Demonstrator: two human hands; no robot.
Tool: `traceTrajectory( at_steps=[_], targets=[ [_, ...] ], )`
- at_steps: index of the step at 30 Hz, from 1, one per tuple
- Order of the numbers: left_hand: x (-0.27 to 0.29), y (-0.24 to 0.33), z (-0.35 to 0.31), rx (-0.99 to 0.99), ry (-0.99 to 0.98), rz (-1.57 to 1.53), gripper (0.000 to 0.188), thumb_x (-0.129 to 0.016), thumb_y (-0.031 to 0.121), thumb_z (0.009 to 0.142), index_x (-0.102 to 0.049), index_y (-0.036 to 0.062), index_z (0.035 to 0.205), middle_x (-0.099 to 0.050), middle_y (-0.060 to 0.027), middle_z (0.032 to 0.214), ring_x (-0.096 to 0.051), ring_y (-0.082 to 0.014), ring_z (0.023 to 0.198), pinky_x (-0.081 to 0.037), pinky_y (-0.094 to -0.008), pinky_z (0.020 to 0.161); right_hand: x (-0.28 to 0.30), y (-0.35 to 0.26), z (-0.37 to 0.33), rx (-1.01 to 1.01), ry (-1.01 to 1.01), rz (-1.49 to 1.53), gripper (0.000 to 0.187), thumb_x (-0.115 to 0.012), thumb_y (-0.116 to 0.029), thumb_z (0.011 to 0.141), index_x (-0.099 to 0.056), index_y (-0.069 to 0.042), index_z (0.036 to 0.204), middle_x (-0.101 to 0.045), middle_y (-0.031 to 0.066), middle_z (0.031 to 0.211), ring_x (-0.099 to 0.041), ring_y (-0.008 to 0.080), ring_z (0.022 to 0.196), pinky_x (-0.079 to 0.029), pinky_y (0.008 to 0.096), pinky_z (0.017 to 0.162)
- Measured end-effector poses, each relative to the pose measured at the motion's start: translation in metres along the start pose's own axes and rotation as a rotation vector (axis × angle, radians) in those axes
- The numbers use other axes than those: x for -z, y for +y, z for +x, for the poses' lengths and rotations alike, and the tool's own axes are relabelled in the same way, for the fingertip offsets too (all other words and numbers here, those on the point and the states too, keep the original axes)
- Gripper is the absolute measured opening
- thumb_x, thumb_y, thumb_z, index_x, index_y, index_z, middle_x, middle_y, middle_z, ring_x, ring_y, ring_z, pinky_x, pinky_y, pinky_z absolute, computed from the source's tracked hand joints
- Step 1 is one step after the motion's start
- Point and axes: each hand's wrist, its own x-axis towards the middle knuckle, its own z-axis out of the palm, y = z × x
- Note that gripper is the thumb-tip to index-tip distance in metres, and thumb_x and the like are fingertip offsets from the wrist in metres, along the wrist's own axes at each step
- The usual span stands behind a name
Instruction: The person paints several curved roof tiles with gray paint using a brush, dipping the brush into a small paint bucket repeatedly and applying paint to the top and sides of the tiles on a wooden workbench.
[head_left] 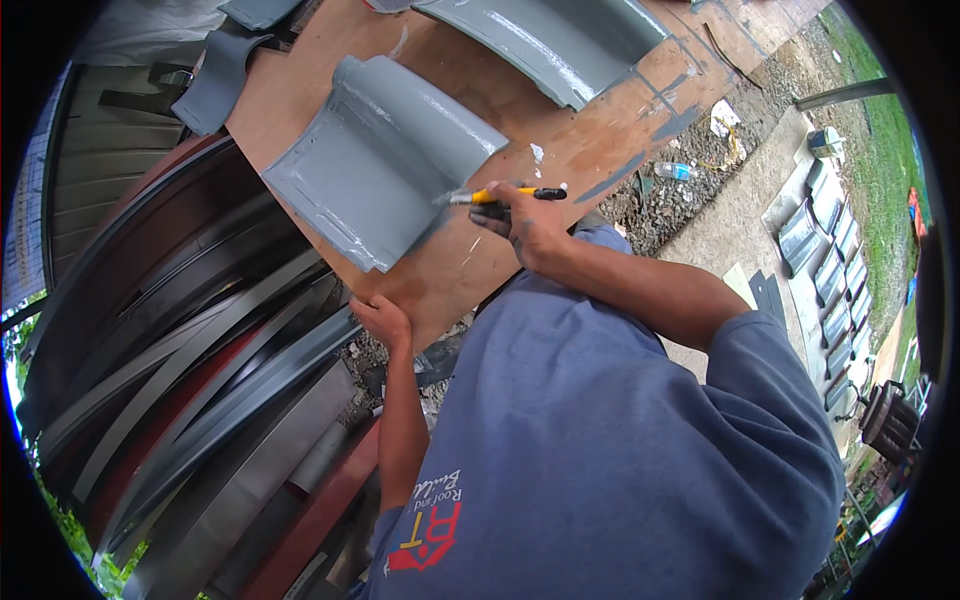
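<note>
A curved grey roof tile [365, 165] lies on a paint-stained plywood board [440, 285], with wet-looking glossy patches along its edges. My right hand [520, 222], its fingers smeared with dark paint, is closed around a paintbrush [483, 196] with a yellow and black handle. The bristles meet the tile's right side, near its lower edge. At the board's near edge, my left hand [383, 322] is closed on the plywood, just below the tile's lower corner. Some of its fingers are hidden.
Another grey tile [550, 45] lies farther back on the board, and one more [218, 80] at its left corner. Long metal sheets [190, 400] are stacked at the left. To the right are a plastic bottle [675, 171], a paint can [825, 143] and rows of dark tiles [832, 270] on the ground.
</note>
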Motion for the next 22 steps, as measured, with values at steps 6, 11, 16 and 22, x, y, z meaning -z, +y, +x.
traceTrajectory(
  at_steps=[6,11,16,22],
  targets=[
    [0.001,0.014,-0.005,0.031,-0.003,-0.025,0.052,-0.044,0.016,0.095,-0.043,-0.0118,0.139,-0.055,-0.0393,0.134,-0.057,-0.0530,0.122,-0.045,-0.0560,0.103,0.022,-0.027,-0.005,-0.043,0.032,-0.100,0.023,-0.070,-0.009,0.094,-0.058,0.006,0.106,-0.067,0.0202,0.106,-0.073,0.0313,0.094,-0.068,0.0401,0.085],
    [-0.001,0.006,0.001,-0.006,0.033,-0.023,0.052,-0.045,0.015,0.095,-0.043,-0.0108,0.140,-0.056,-0.0378,0.133,-0.057,-0.0527,0.121,-0.046,-0.0559,0.102,-0.009,-0.032,0.009,-0.104,-0.007,-0.108,0.020,-0.067,-0.009,0.097,-0.060,0.004,0.110,-0.065,0.0179,0.106,-0.070,0.0290,0.096,-0.065,0.0409,0.090],
    [0.002,-0.004,0.003,-0.058,0.112,-0.037,0.051,-0.045,0.015,0.095,-0.043,-0.0106,0.140,-0.057,-0.0364,0.132,-0.057,-0.0523,0.121,-0.046,-0.0548,0.102,-0.024,-0.037,-0.014,-0.112,-0.256,-0.578,0.024,-0.068,-0.007,0.095,-0.063,0.005,0.114,-0.067,0.0179,0.108,-0.071,0.0262,0.098,-0.063,0.0385,0.088],
    [0.018,0.025,0.011,0.049,0.023,-0.088,0.053,-0.048,0.018,0.097,-0.043,-0.0097,0.141,-0.056,-0.0362,0.135,-0.055,-0.0508,0.127,-0.044,-0.0534,0.106,-0.033,-0.072,-0.007,0.716,-0.761,-1.421,0.033,-0.071,-0.012,0.086,-0.068,0.000,0.117,-0.074,0.0180,0.105,-0.074,0.0276,0.097,-0.058,0.0390,0.086]
  ],
)
